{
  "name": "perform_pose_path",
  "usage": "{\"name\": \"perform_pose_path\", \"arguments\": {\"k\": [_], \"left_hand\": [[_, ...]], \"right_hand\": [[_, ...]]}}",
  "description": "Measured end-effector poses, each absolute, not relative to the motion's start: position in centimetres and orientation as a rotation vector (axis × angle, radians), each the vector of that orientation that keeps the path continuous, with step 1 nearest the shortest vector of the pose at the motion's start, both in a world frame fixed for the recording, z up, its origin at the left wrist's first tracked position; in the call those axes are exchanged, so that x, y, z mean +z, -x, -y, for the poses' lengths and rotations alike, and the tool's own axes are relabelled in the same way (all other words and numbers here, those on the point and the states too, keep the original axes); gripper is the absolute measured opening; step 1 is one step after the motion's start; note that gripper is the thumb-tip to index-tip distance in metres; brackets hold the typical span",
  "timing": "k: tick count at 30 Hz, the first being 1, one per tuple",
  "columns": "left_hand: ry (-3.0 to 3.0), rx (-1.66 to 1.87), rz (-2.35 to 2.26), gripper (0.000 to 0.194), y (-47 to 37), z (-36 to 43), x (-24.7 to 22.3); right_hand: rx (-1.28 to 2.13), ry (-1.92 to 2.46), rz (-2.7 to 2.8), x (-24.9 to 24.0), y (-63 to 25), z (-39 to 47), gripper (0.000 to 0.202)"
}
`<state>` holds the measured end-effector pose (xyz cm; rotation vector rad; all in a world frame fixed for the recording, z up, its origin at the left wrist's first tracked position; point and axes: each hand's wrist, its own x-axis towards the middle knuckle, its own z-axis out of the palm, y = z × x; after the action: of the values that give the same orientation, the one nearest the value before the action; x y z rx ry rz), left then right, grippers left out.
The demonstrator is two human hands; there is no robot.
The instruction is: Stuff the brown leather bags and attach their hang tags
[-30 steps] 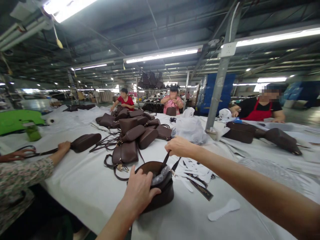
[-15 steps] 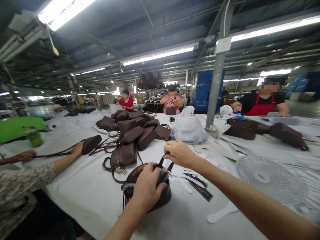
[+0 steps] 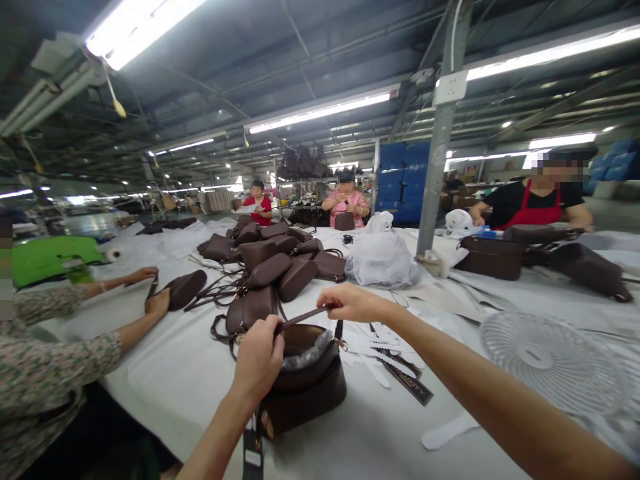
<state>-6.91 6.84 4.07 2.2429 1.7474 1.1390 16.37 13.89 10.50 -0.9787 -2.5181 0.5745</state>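
A dark brown handbag (image 3: 313, 400) stands on the white table in front of me, its top open and clear plastic (image 3: 307, 357) showing inside. Above the opening, a brown strap (image 3: 304, 319) is stretched between my hands. My left hand (image 3: 259, 353) is closed on its left end, at the bag's left rim. My right hand (image 3: 353, 302) pinches the other end, higher and to the right. From the bag's left side hangs a dark tag (image 3: 253, 453). Behind it is a pile of similar brown bags (image 3: 267, 263).
A white fan (image 3: 540, 360) stands at the right. Dark printed tags (image 3: 407, 380) and white toothed strips lie right of the bag. Bundled plastic (image 3: 383, 260) sits near a metal post (image 3: 434, 167). At the left, a co-worker's hands (image 3: 159, 303) hold another bag; more people work beyond.
My left hand has come out from over the bag's opening and taken hold of the strap. The strap is now pulled across the top. The co-worker at the left has drawn their hands closer together.
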Motion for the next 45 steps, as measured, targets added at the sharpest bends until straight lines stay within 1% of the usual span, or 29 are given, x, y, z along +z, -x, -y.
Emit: {"name": "perform_pose_path", "arguments": {"k": [3,4,6,8,11,13,14,16,18,20,22,24,25,29,31,33,36,38,39,42,45], "left_hand": [[-2.166,1.307,-1.772,0.014,8.1,-6.9,2.8],[-2.077,1.351,-1.749,0.015,8.3,-6.9,2.3],[-1.917,1.410,-1.721,0.017,8.6,-7.1,1.4],[-1.867,1.443,-1.717,0.018,8.8,-7.1,0.8],[-1.970,1.504,-1.733,0.016,8.9,-6.8,0.6],[-2.125,1.613,-1.810,0.017,8.7,-6.3,0.9],[-2.224,1.680,-1.848,0.018,8.4,-5.9,1.1],[-2.449,1.766,-1.836,0.016,7.3,-4.9,1.5],[-2.664,1.688,-1.697,0.015,5.7,-3.9,1.9],[-2.770,1.449,-1.581,0.014,3.7,-3.2,2.2],[-2.734,1.167,-1.589,0.014,1.8,-2.9,2.6],[-2.623,0.921,-1.628,0.024,0.6,-3.2,3.0],[-2.572,0.821,-1.630,0.025,0.2,-3.5,3.3],[-2.513,0.592,-1.536,0.020,0.3,-4.4,4.0],[-2.536,0.542,-1.514,0.020,0.6,-4.7,4.2],[-2.565,0.517,-1.516,0.023,0.6,-4.9,4.2],[-2.556,0.555,-1.529,0.025,0.3,-5.1,3.8],[-2.488,0.639,-1.555,0.022,0.1,-5.1,3.5],[-2.438,0.695,-1.577,0.020,0.1,-5.1,3.3],[-2.247,0.852,-1.676,0.011,0.2,-5.1,3.1],[-2.192,0.865,-1.733,0.020,0.3,-5.2,3.2]], "right_hand": [[0.392,1.125,2.465,9.6,-17.0,-13.7,0.008],[0.371,1.160,2.454,9.2,-16.9,-13.5,0.006],[0.385,1.233,2.418,8.3,-16.8,-12.7,0.011],[0.521,1.352,2.347,7.1,-16.9,-11.7,0.019],[0.945,1.557,2.092,5.1,-17.4,-10.5,0.030],[1.226,1.551,1.875,3.9,-17.7,-10.1,0.030],[1.310,1.511,1.781,3.3,-17.7,-10.0,0.029],[1.358,1.437,1.648,2.2,-17.4,-10.0,0.028],[1.306,1.404,1.581,1.4,-17.0,-10.2,0.025],[1.223,1.372,1.582,1.0,-16.7,-10.3,0.019],[1.153,1.315,1.644,0.9,-16.6,-10.3,0.014],[1.098,1.267,1.697,1.2,-16.6,-10.3,0.011],[1.085,1.253,1.706,1.5,-16.7,-10.2,0.011],[1.134,1.312,1.642,2.8,-16.3,-10.2,0.017],[1.150,1.345,1.642,3.3,-15.8,-10.1,0.019],[1.057,1.342,1.722,3.8,-15.1,-9.7,0.019],[0.718,1.315,1.957,4.3,-14.3,-8.6,0.018],[0.522,1.299,2.070,4.7,-14.0,-8.1,0.019],[0.477,1.301,2.091,4.9,-13.8,-7.9,0.020],[0.514,1.354,2.043,5.5,-13.5,-8.0,0.020],[0.568,1.345,2.039,6.0,-13.1,-8.3,0.019]]}}
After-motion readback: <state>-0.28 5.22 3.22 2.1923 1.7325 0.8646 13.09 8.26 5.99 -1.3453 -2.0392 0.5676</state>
